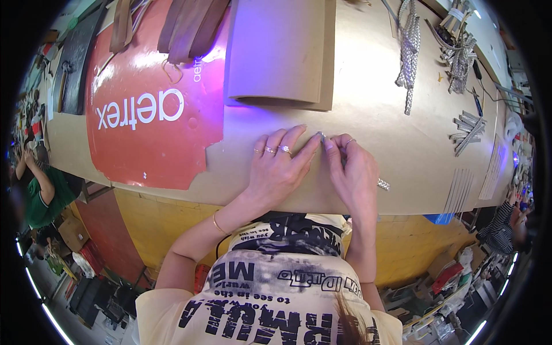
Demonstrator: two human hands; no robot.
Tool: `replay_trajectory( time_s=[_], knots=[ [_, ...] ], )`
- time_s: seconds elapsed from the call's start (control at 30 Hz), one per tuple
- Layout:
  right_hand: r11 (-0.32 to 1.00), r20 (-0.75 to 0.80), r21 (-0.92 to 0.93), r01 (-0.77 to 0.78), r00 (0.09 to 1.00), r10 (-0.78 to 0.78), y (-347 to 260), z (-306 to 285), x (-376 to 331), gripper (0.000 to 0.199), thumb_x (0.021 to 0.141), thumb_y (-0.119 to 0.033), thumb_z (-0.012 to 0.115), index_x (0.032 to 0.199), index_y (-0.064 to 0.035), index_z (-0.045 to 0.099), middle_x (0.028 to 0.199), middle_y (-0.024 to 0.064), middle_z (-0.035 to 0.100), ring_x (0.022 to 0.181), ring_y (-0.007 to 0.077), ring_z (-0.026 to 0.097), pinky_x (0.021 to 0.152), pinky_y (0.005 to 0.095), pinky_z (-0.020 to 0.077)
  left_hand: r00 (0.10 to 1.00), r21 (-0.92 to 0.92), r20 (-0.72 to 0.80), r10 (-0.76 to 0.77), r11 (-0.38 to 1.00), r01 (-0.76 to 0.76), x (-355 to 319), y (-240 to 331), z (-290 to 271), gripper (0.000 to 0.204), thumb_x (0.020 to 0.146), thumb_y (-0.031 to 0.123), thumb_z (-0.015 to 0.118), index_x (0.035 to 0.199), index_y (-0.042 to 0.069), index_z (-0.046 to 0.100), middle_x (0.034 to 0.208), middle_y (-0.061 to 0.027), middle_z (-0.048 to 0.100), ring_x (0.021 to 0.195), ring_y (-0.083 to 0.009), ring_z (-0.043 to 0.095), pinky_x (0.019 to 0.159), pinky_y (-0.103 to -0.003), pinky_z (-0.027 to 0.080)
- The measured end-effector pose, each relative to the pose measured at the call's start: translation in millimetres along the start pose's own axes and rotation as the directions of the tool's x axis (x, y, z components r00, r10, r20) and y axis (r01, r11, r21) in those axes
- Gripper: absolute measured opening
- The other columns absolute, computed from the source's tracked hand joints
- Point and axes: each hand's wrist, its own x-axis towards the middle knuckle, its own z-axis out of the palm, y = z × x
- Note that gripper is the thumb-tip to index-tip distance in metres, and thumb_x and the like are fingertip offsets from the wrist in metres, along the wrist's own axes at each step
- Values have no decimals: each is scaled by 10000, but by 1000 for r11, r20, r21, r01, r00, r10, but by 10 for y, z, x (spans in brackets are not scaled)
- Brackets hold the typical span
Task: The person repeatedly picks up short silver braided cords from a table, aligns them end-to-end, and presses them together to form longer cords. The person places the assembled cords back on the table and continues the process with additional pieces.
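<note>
Both my hands meet over the brown-covered table, in front of a folded brown sheet. A small bit of silvery grey braided strip (321, 136) shows between my fingertips. My left hand (279, 164) reaches in with its index fingertip at this bit; its thumb is hidden beneath and the other fingers extend loosely. With thumb and index finger pinched, my right hand (355, 172) grips the strip from the other side. A braided end (383, 184) sticks out past the right hand's outer edge; the palm hides whatever lies between.
Ahead stands the folded brown sheet (279, 52). A red printed sheet (155, 138) covers the left, with brown strips (192, 29) on it. To the right lie a long braided bundle (409, 52), short cut braided pieces (468, 132) and thin rods (458, 190). Other people work at both sides.
</note>
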Motion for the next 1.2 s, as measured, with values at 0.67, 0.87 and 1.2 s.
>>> replay_trajectory(
  time_s=[0.67,0.87,1.2],
  knots=[
    [987,4,126,-96,995,97,258,-119,-154,282,948,-300,626,855,-40,678,640,129,637,567,311,609,577,404,454,995,307,75,64,948,-85,31,100,-21,496,763,180,729,1254,175,656,1238,-54,566,1060,-224,530,880,-379,414],
    [990,31,102,-100,995,98,231,-147,-122,277,951,-242,649,837,11,641,609,60,561,545,126,476,537,298,398,994,307,72,77,947,-95,27,94,-14,509,755,173,739,1257,173,656,1241,-57,570,1055,-231,533,875,-385,423],
    [990,32,52,-129,991,128,203,-147,-98,300,933,-324,628,866,-41,703,655,151,659,614,336,651,605,421,484,992,294,103,70,951,-98,24,95,-31,551,731,164,744,1274,172,648,1260,-66,569,1062,-240,535,878,-392,426]
  ],
)
